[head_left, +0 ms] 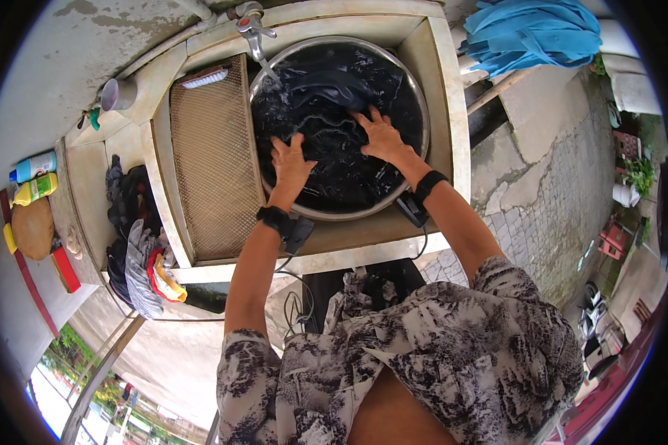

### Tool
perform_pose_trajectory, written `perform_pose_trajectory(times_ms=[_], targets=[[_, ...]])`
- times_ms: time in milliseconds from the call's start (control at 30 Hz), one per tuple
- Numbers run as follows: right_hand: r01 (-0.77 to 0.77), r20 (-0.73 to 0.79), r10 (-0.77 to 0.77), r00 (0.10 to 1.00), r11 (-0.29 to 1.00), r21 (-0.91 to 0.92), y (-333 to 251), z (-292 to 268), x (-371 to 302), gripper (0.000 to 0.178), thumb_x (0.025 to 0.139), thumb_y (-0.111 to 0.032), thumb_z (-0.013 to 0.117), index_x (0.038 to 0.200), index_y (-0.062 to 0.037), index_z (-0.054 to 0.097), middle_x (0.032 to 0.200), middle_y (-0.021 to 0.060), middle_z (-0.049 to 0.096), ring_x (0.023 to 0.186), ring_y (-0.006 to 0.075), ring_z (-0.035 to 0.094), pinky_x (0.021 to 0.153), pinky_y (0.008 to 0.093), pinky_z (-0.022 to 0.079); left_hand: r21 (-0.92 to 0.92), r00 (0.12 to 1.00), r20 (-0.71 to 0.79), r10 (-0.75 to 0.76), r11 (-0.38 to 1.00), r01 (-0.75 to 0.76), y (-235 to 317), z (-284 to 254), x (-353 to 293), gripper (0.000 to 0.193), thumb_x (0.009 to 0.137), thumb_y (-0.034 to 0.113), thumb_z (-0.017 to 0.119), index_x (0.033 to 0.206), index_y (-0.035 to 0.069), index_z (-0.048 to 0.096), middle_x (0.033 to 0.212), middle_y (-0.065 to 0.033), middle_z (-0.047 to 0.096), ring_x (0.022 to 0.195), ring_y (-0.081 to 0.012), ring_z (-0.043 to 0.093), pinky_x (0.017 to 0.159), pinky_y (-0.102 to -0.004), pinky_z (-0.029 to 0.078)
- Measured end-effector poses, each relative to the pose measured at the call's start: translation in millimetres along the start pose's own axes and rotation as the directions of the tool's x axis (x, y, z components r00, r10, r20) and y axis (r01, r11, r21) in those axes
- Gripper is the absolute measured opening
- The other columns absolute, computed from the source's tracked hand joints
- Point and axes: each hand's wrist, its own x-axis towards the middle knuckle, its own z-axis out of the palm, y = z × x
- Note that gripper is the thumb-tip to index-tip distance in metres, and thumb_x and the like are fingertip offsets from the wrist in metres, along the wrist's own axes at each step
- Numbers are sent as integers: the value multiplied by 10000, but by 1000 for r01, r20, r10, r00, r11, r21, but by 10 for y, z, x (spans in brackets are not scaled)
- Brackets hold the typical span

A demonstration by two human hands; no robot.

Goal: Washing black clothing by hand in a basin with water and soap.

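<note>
A round metal basin (426,119) stands in a tiled sink, filled with dark water and soaked dark cloth (334,87). My left hand (290,169) rests on the cloth near the basin's left side, thumb and fingers spread. Farther right and a little farther from me, my right hand (383,139) lies on the same cloth, its fingers stretched apart. Neither hand visibly grips the fabric. From the faucet (252,31) at the back left, water runs into the basin. How deep the cloth goes is hidden by the water.
A ridged washing surface (211,174) lies left of the basin, with a scrub brush (205,78) at its far end. Piled clothes (137,222) fill the left compartment. Bottles (34,189) stand far left. Blue cloth (531,33) hangs at the back right. Cables dangle from my wristbands.
</note>
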Motion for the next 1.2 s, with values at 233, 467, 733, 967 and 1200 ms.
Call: perform_pose_trajectory(times_ms=[233, 467, 733, 967, 1200], targets=[[-134, 27, 153, 988, 928, -349, 102, 321, 130, 545, 855, -168, 608, 1376, -207, 451, 1473, 148, 305, 1378, 382, 265, 1027, 600, 369, 398, 999, 1, 42, 916, -39, -7, 367, 245, 479, 790, 183, 692, 1257, 158, 586, 1339, -271, 398, 1221, -425, 403, 971, -507, 376], [-167, 96, 196, 976, 954, -250, -138, 53, 121, 495, 925, -153, 466, 1412, -228, 423, 1479, 129, 334, 1382, 343, 304, 1018, 610, 315, 492, 996, 59, 62, 867, -83, -193, 241, 569, 305, 868, 195, 570, 1158, 147, 653, 1335, -171, 471, 1231, -369, 455, 994, -491, 404], [88, 155, -91, 984, 996, 32, 128, -341, -417, 828, 651, -285, 745, 1396, -102, 434, 1150, 221, 617, 1098, 374, 581, 943, 438, 458, 352, 992, 10, 126, 928, -122, 48, -388, 177, 378, 780, 37, 671, 1146, 93, 592, 1261, -162, 499, 1175, -362, 517, 960, -462, 444], [229, -31, -246, 969, 841, 491, 423, -940, -716, 306, 897, -185, 495, 1141, -54, 626, 1235, 75, 573, 978, 239, 636, 529, 332, 600, 130, 748, -46, 663, 746, -653, 248, -1337, -92, 335, 715, -55, 666, 1025, 11, 556, 951, -141, 511, 913, -341, 540, 787, -378, 438], [548, -639, -183, 748, 713, 437, -172, -2403, -1297, 333, 915, -337, 509, 1068, -75, 646, 984, 60, 635, 826, 163, 604, 561, 301, 518, 387, 517, -14, 856, 481, -786, 1242, -2963, -624, 274, 757, -1, 671, 1015, 17, 582, 916, -130, 551, 904, -293, 563, 831, -345, 448]])
